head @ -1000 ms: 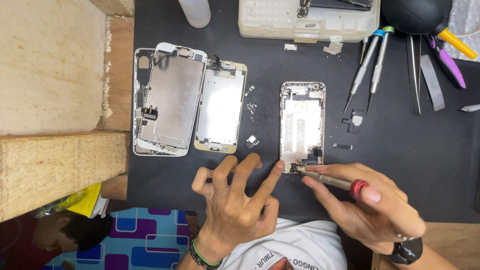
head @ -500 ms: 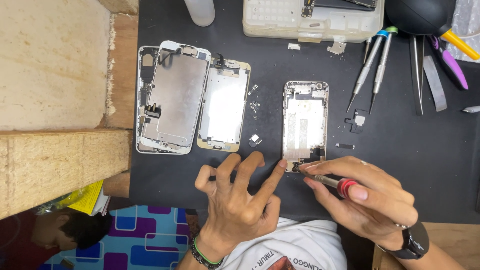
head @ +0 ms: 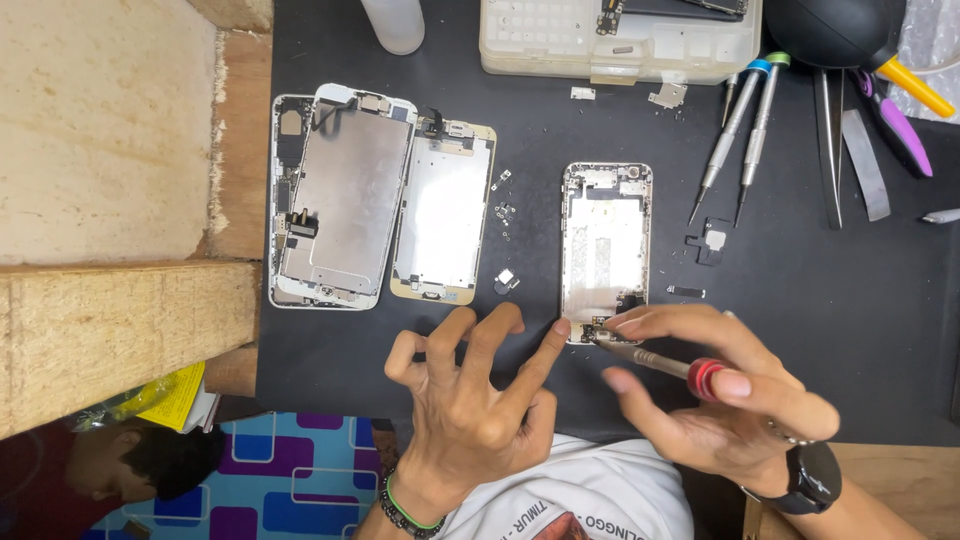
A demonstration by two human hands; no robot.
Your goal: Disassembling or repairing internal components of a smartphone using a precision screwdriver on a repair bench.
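Observation:
An opened phone housing [head: 605,245] lies on the black work mat [head: 800,330]. My right hand [head: 720,400] grips a small screwdriver [head: 655,362] with a red collar, its tip at the housing's lower edge. My left hand [head: 475,400] has its fingers spread, and the index fingertip presses the housing's bottom left corner. Tiny screws and a small bracket [head: 505,282] lie just left of the housing.
Two phone screen assemblies [head: 345,195] [head: 445,215] lie at the left of the mat. A clear parts box [head: 620,40], two screwdrivers [head: 740,130], tweezers [head: 830,140], a black air blower [head: 835,30] and a white bottle [head: 395,22] sit along the far edge. Wooden blocks [head: 110,340] border the left.
The view has shifted slightly. My right hand has tilted the screwdriver a little while its tip stays at the housing's lower edge. My left hand holds its place.

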